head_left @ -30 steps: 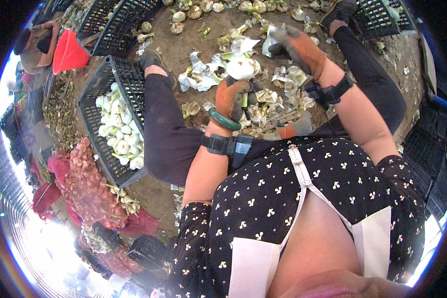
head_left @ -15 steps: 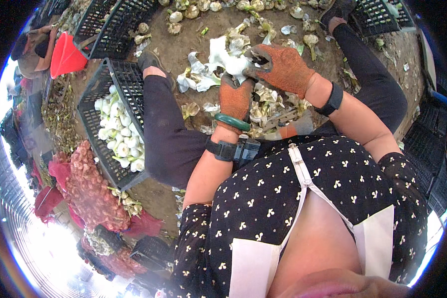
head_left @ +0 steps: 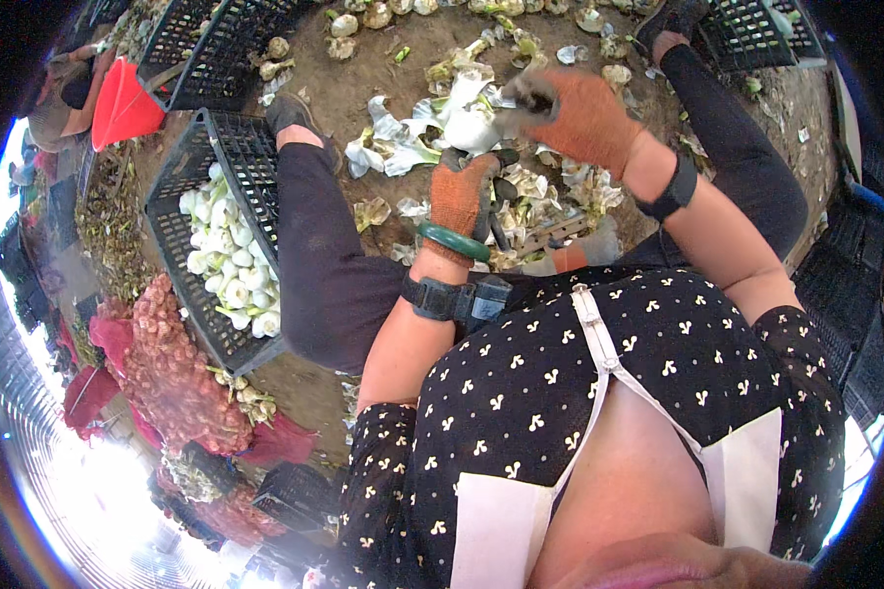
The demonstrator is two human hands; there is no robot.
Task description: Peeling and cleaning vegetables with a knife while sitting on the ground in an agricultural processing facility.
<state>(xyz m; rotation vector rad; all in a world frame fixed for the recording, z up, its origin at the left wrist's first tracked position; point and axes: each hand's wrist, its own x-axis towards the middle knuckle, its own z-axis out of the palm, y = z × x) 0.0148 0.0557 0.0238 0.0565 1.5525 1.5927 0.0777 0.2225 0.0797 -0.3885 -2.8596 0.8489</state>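
A white garlic bulb (head_left: 469, 130) with its stalk and loose peel pointing away from me is held in my left hand (head_left: 459, 196), which wears an orange glove with dark fingertips. Its fingers are closed around the bulb's near side. My right hand (head_left: 581, 120), gloved the same way, is just right of the bulb. Its fingers look curled, but motion smears them, and I cannot make out anything between them. Pale garlic peels (head_left: 395, 137) lie on the ground beyond and left of my left hand. More peel scraps (head_left: 584, 191) are below my right hand.
A black crate (head_left: 182, 211) of cleaned garlic (head_left: 231, 260) stands left of my leg. Behind it are another black crate (head_left: 201, 59) and a red bucket (head_left: 128, 106) near another person. Untrimmed garlic bulbs (head_left: 342, 47) lie ahead. A red net sack (head_left: 172, 363) bulges at lower left.
My right hand has moved right and slightly up, away from the bulb it was touching. More of the bulb's white surface shows now. My left hand keeps hold with little movement.
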